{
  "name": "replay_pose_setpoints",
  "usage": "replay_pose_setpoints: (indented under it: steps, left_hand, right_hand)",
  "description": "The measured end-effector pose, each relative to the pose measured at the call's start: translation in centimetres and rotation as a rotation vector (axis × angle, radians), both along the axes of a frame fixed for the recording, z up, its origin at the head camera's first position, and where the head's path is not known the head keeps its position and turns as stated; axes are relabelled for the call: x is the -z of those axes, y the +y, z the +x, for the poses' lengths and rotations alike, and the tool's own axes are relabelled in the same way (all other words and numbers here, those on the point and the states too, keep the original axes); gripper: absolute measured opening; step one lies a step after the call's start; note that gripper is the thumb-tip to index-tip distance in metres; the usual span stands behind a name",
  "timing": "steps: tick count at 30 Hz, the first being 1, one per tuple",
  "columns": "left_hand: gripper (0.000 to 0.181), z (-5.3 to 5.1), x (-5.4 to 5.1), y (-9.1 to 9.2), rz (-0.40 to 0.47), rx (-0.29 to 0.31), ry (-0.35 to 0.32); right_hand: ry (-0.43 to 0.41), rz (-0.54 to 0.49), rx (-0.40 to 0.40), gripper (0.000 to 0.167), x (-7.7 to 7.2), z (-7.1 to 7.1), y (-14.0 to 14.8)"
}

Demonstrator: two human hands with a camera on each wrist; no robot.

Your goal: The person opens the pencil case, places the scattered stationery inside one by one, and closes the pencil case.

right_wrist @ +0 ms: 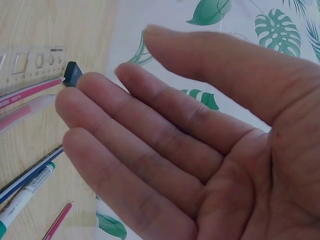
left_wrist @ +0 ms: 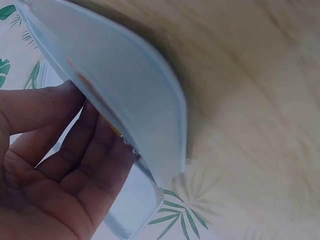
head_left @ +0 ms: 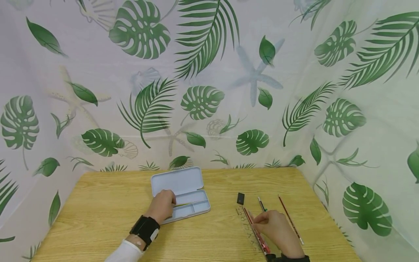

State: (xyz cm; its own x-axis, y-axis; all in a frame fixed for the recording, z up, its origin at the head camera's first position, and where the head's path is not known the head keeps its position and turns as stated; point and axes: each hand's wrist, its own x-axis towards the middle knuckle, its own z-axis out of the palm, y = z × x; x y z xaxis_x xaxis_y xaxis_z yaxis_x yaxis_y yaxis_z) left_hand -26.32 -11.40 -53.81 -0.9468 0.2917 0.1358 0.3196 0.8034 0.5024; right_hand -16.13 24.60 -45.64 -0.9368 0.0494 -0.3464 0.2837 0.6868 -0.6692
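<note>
A light-blue case lies with its lid up, and my left hand reaches into its left end. A thin yellow pencil runs out from between the thumb and fingers, over the compartments. In the left wrist view, the fingertips of my left hand are partly hidden behind the case wall. My right hand is over the table beside pink-red pens and a clear ruler. In the right wrist view, my right hand has relaxed fingers and holds nothing.
A black eraser lies beyond the ruler. Right of the pens are a green-and-white pen, partly covered in the head view, and a red pencil. A leaf-patterned curtain stands behind the wooden table.
</note>
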Motion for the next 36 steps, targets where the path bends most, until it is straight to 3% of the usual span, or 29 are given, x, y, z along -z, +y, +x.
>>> replay_pose_setpoints:
  steps: [17, 24, 36]
  left_hand:
    - [0.019, 0.16, 0.34, -0.17, -0.003, 0.003, -0.015]
    - [0.017, 0.08, 0.07, -0.09, -0.01, -0.005, -0.015]
    - [0.016, 0.01, 0.48, -0.17, -0.01, -0.002, -0.003]
  right_hand:
    - [-0.007, -0.01, 0.006, 0.016, 0.22, 0.38, -0.03]
    - [0.023, -0.009, 0.002, 0.016, -0.13, 0.4, -0.05]
    - [0.058, -0.005, 0.003, 0.02, -0.21, 0.42, -0.15]
